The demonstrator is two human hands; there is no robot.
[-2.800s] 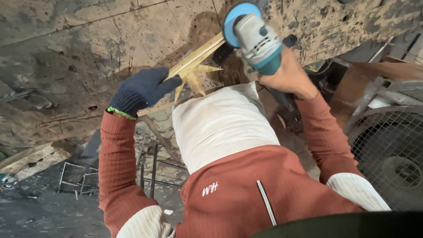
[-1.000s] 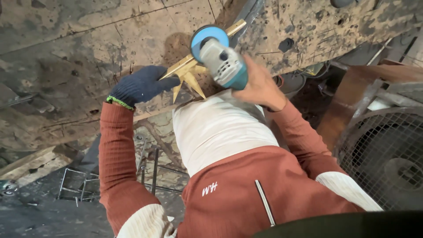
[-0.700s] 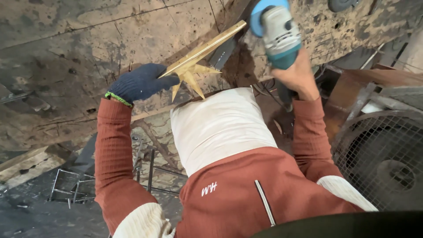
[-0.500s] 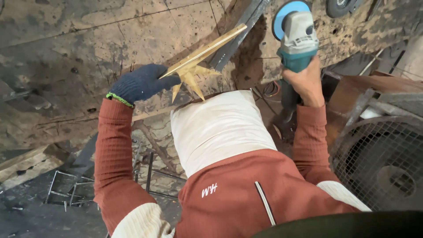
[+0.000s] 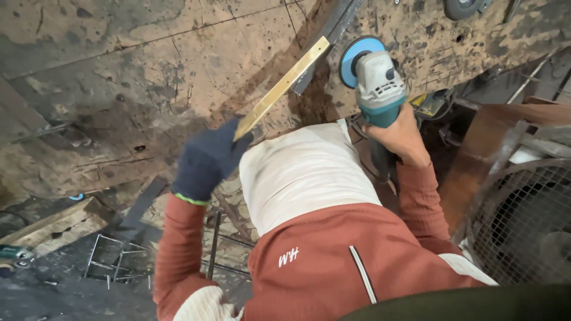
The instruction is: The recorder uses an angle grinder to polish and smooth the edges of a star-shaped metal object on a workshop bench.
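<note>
Gloved left hand (image 5: 205, 163) grips the brass strip (image 5: 282, 86) steady while the bare right hand (image 5: 401, 134) clasps the angle grinder (image 5: 376, 80) just right of it.

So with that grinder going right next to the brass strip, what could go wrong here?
The right hand gripping the angle grinder is bare, so sparks or a slip could hurt it. The gloved left hand steadies the brass strip by one end only; it might kick if the blue disc catches.
</note>
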